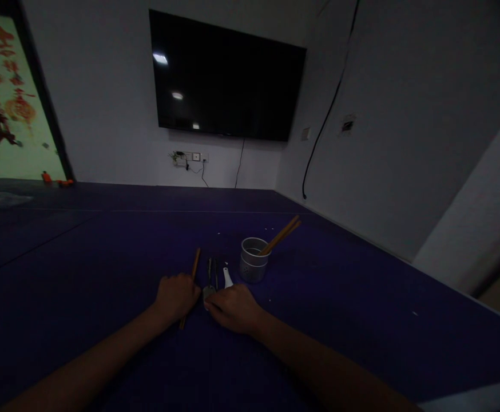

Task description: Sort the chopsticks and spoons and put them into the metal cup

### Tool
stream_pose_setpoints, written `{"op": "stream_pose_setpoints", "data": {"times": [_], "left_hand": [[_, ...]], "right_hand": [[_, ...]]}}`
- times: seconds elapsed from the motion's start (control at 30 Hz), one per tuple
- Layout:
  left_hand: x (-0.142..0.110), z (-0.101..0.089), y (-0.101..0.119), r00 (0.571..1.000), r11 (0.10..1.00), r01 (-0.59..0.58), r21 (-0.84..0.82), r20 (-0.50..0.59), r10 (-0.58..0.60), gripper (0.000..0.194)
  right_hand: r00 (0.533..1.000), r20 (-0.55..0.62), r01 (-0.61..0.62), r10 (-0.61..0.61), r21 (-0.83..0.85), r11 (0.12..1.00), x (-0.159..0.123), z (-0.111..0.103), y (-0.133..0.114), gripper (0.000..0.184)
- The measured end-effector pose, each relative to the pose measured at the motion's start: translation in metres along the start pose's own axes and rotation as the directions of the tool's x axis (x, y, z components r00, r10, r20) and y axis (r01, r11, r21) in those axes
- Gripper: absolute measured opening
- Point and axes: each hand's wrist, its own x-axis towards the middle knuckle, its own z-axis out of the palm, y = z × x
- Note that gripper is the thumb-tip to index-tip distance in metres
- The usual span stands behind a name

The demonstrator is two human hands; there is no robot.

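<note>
My left hand is closed over a pair of wooden chopsticks. They lie slanted on the purple tabletop, their ends showing above and below the fist. Just right of it, my right hand has its fingers curled, with thumb and forefinger at the bowl of a metal spoon. Another slim metal utensil lies beside that spoon, its lower part hidden. The handle of a white spoon sticks out above my right knuckles; the rest is covered. Beyond stands a metal cup with more wooden chopsticks leaning in it.
The purple tabletop reaches back to the wall, with small white scraps on it. Orange items sit at the far left near some clear plastic. A black cable hangs on the right, and a television is wall-mounted.
</note>
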Motion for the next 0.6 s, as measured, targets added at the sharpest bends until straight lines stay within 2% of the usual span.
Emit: {"op": "stream_pose_setpoints", "data": {"times": [0.33,0.6], "left_hand": [[0.003,-0.001,-0.003,0.997,1.000,-0.001,-0.019,0.072,0.002,0.033],[0.003,0.003,-0.009,0.998,0.999,-0.010,-0.052,0.064,0.013,0.029]], "right_hand": [[0.999,0.037,-0.015,0.016,-0.014,1.000,0.000,-0.004,0.000,0.031],[1.000,0.005,0.000,0.000,0.003,1.000,0.000,-0.001,0.001,0.030]]}}
